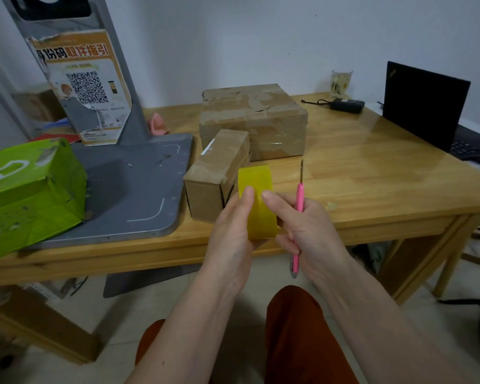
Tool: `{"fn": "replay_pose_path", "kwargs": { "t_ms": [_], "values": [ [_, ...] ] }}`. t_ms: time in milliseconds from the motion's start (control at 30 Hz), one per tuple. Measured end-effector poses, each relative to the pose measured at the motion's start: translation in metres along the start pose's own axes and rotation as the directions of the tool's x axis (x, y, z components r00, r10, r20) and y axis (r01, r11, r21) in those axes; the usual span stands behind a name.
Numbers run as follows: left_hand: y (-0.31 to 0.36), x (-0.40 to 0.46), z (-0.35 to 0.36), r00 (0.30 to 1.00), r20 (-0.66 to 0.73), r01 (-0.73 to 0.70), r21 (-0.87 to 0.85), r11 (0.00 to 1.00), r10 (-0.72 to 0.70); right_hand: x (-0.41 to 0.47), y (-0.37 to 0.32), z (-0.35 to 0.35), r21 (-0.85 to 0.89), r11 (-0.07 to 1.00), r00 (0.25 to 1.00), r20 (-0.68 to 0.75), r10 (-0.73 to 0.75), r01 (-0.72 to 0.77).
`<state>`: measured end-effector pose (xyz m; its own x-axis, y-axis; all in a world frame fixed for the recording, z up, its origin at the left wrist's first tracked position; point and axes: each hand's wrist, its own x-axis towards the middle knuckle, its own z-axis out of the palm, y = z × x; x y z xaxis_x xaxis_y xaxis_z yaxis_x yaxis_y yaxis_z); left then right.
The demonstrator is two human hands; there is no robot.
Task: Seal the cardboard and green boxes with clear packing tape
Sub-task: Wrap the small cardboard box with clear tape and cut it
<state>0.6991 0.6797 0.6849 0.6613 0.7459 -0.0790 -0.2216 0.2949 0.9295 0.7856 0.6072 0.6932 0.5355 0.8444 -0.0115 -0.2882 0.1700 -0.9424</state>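
Right now both hands hold the roll of packing tape (pixel 258 202) above the worktop's (pixel 372 173) near edge, left hand (pixel 230 231) fingers curled round it, right hand (pixel 302 225) also gripping a pink craft knife (pixel 298 217), with the small cardboard box (pixel 214 178) just beyond, its long axis running away, and the green box (pixel 31 189) well to the left

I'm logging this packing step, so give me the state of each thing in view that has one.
tape roll: held in both hands, off the table
left hand: grips the roll
right hand: grips the pink knife, forefinger on the roll
pink knife: blade extended
small cardboard box: closed, taped
large cardboard box: closed, taped
green box: closed
laptop: open, screen dark
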Motion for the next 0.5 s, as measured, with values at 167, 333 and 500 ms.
{"fn": "replay_pose_path", "kwargs": {
  "t_ms": [167, 333, 500],
  "values": [
    [-0.0004, -0.0022, 0.0032, 0.999, -0.018, -0.047, 0.019, 0.999, 0.048, -0.0013, -0.0009, 0.0034, -0.005, 0.998, 0.998, 0.034, -0.061, 0.062],
    [0.0022, -0.0031, 0.0007, 0.993, -0.038, -0.112, 0.016, 0.994, 0.112, -0.0055, -0.0083, 0.0060, 0.022, 0.999, 0.991, 0.127, -0.047, 0.044],
    [0.0059, -0.0049, 0.0032, 0.976, -0.055, -0.208, 0.076, 0.975, 0.213, -0.0044, -0.0099, 0.0099, 0.002, 0.997, 0.993, 0.090, -0.077, 0.077]
  ]
}}
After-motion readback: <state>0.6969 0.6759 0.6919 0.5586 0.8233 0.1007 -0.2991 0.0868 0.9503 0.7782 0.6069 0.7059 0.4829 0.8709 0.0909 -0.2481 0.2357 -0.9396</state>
